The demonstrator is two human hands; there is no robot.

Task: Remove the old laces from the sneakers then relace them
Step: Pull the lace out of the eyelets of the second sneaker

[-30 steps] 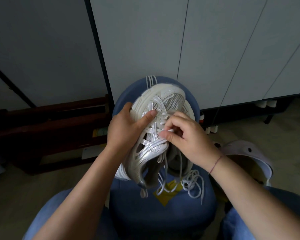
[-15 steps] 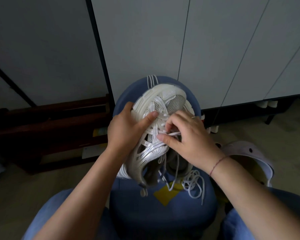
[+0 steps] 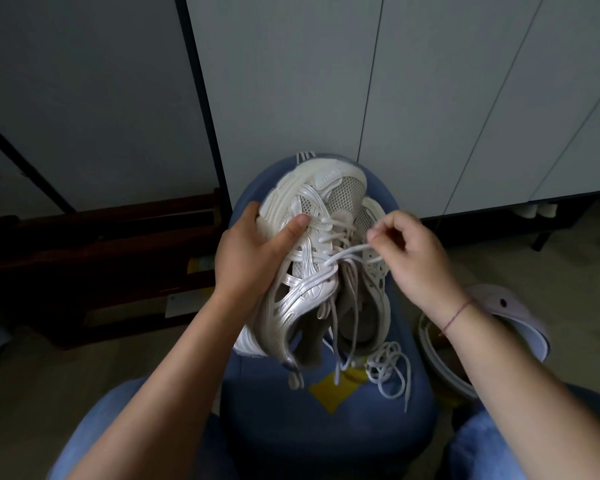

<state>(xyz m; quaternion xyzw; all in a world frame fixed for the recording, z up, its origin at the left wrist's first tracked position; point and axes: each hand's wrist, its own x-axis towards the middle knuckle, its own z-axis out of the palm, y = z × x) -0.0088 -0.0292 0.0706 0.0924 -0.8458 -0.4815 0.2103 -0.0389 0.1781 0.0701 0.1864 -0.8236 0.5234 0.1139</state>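
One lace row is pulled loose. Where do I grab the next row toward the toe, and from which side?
Pinch the next lace row at its middle, where it bridges the tongue and stands clear of the mesh. Coming from the right with the right hand looks best, since the left hand grips the sneaker on its left side, thumb across the upper.

The right hand (image 3: 409, 258) has fingers (image 3: 392, 226) hiding part of the flat white shoelace (image 3: 347, 252); the right forearm (image 3: 520, 375) covers part of the pale lilac plastic clog (image 3: 520, 313).

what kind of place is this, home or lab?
Likely a home, maybe an entryway: tall pale cabinet doors, a blue padded stool bearing the sneaker, and a pale clog beside it.
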